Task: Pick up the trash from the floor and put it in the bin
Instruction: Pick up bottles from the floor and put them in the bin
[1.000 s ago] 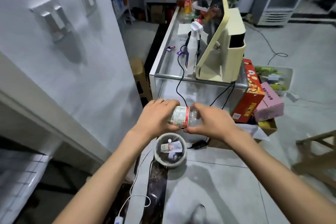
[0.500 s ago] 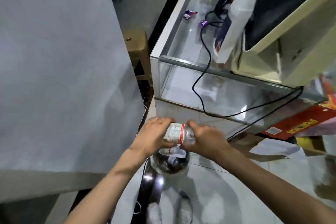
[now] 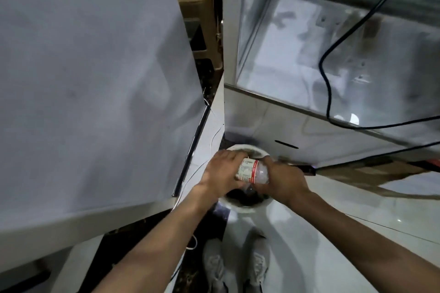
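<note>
A clear plastic bottle point(image 3: 252, 172) with a white and red label lies sideways between my two hands, right over the mouth of a small round white bin point(image 3: 240, 206) on the floor. My left hand point(image 3: 223, 172) grips the labelled end. My right hand point(image 3: 282, 179) grips the clear end. The bin's inside is dark, and my hands and the bottle hide most of it.
A large white appliance wall point(image 3: 90, 78) fills the left. A glass display counter point(image 3: 333, 66) with black cables point(image 3: 326, 74) hanging over it stands at the right, close behind the bin. A brown plastic stool point(image 3: 200, 14) sits between them. My grey shoes point(image 3: 235, 266) stand below the bin.
I have bent lower, so the view has tilted down toward the floor. Both hands have carried the bottle down to the bin's mouth, keeping their grip.
</note>
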